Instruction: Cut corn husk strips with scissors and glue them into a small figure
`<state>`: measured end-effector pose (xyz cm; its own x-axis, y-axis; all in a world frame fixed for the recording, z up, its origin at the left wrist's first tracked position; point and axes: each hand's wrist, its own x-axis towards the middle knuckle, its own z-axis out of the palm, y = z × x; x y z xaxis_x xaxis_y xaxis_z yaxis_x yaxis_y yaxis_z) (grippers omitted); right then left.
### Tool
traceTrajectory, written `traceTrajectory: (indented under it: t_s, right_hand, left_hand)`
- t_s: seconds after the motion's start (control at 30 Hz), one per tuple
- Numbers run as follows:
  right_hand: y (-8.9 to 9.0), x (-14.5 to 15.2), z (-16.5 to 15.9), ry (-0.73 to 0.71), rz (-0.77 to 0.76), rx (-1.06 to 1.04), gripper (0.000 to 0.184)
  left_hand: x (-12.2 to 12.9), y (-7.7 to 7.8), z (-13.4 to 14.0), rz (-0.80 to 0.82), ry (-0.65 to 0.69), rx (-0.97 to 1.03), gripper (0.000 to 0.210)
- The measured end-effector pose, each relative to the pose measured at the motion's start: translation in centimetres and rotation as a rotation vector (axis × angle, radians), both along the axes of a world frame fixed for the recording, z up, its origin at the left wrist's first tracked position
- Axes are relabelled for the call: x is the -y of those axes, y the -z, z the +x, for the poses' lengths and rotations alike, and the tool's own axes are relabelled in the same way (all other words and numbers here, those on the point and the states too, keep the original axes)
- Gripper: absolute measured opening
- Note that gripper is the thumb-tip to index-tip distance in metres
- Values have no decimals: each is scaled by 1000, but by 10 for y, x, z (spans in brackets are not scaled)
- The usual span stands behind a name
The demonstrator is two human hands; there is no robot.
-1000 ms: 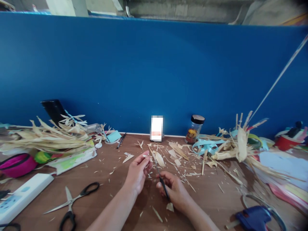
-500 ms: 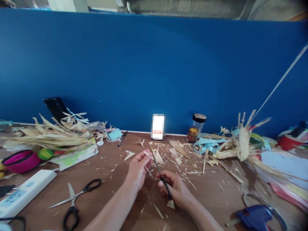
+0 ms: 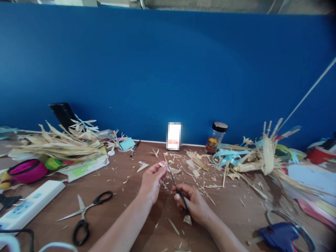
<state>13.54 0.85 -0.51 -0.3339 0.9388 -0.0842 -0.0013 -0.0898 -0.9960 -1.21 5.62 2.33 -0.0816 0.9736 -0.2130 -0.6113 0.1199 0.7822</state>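
Close to the middle of the table, my left hand [image 3: 153,178] pinches a small pale scrap of what looks like dried husk [image 3: 162,164] between thumb and fingertips. My right hand [image 3: 193,203] is wrapped round the black handle of a slim pair of scissors [image 3: 181,196]. Their narrow blades point up and left, beside the left fingertips; whether they touch the scrap I cannot tell. A bit of pale husk [image 3: 187,219] shows at the handle's lower end. Cut slivers and husk pieces [image 3: 196,161] lie scattered around both hands.
Open black-handled scissors [image 3: 82,210] and a white power strip [image 3: 33,203] lie at left, below a husk pile [image 3: 63,143]. A lidded jar [image 3: 214,140] and a pixelated bright screen [image 3: 174,135] stand by the blue partition [image 3: 168,70]. A blue glue gun [image 3: 279,236] lies front right.
The camera view has tilted slightly down, so the table's things sit a little higher and to the right. Both hands keep nearly the same hold, with the scissors beside the left fingertips.
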Motion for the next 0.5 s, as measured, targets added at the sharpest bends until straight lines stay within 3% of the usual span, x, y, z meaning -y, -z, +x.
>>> traceTrajectory:
  t_s: [0.5]
  right_hand:
    - [-5, 0, -1, 13, -19, -3, 37]
  left_hand:
    - [-1, 3, -2, 8, 13, -13, 24]
